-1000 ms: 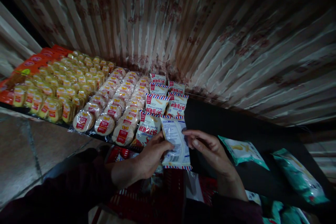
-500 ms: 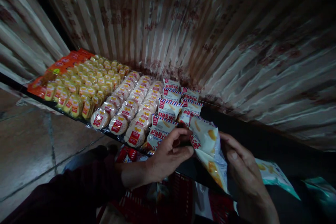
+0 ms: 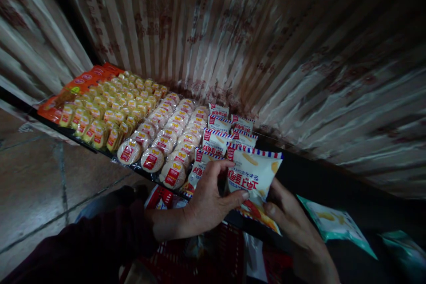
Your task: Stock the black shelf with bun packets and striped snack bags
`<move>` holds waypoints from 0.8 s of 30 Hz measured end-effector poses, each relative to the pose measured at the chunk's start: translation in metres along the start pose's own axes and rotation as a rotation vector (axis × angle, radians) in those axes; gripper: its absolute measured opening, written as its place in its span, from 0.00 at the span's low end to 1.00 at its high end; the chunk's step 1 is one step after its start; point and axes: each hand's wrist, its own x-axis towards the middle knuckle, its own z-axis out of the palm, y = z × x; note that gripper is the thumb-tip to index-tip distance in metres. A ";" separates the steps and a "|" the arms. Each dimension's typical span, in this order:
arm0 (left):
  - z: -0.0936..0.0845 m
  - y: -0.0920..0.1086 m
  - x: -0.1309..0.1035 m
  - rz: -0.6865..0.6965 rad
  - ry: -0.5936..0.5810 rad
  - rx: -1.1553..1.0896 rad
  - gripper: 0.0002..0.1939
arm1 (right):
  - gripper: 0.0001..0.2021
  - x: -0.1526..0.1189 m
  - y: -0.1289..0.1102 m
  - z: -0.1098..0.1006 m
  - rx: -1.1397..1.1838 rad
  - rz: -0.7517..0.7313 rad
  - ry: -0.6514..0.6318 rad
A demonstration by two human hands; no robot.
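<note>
A white snack bag (image 3: pixel 251 171) with a red-and-blue striped top edge and red lettering stands tilted over the front of the dark shelf, its printed face toward me. My left hand (image 3: pixel 206 202) is at its left edge, thumb in front and fingers curled at the side. My right hand (image 3: pixel 293 219) grips its lower right side, with the fingers partly behind it. Beyond the bag, matching snack bags (image 3: pixel 216 140) stand in two short rows. Just left of them are rows of round, clear-wrapped cakes (image 3: pixel 175 171) with red labels.
Small yellow packets (image 3: pixel 98 133) and orange bags (image 3: pixel 78 82) fill the shelf's left end. Two green-edged bags lie to the right, the nearer green-edged bag (image 3: pixel 337 222) beside my right hand. A pleated curtain (image 3: pixel 213 31) hangs behind. Below is a red crate (image 3: pixel 213 253).
The snack bag has turned from edge-on to face me and moved slightly left, toward the matching rows. My right hand has moved left with it; my left hand has barely shifted.
</note>
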 end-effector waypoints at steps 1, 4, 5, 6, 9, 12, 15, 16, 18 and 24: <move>0.001 -0.001 0.000 -0.003 -0.004 -0.001 0.25 | 0.39 0.000 0.000 0.000 0.004 0.016 -0.003; 0.003 -0.004 -0.001 -0.001 -0.009 0.040 0.26 | 0.36 -0.001 0.001 0.000 0.019 0.088 -0.006; 0.003 -0.005 -0.002 0.005 -0.012 0.067 0.25 | 0.35 -0.002 0.002 -0.001 0.036 0.117 -0.008; 0.004 -0.005 -0.003 0.011 -0.016 0.094 0.25 | 0.34 -0.002 0.004 -0.003 0.063 0.142 -0.009; 0.006 -0.005 -0.005 0.024 -0.048 0.169 0.24 | 0.34 -0.005 0.013 -0.009 0.172 0.197 0.001; 0.008 -0.007 -0.004 0.047 -0.106 0.261 0.27 | 0.35 -0.004 0.026 -0.014 0.246 0.241 0.016; 0.011 -0.012 -0.002 0.089 -0.175 0.379 0.31 | 0.34 0.000 0.035 -0.014 0.268 0.265 0.020; 0.011 -0.014 -0.002 0.096 -0.199 0.408 0.31 | 0.34 0.001 0.038 -0.014 0.271 0.265 0.027; 0.012 -0.020 -0.002 0.090 -0.248 0.446 0.32 | 0.34 0.004 0.043 -0.013 0.283 0.264 0.047; 0.014 -0.034 -0.004 0.028 -0.378 0.478 0.36 | 0.33 0.008 0.056 -0.014 0.350 0.282 0.047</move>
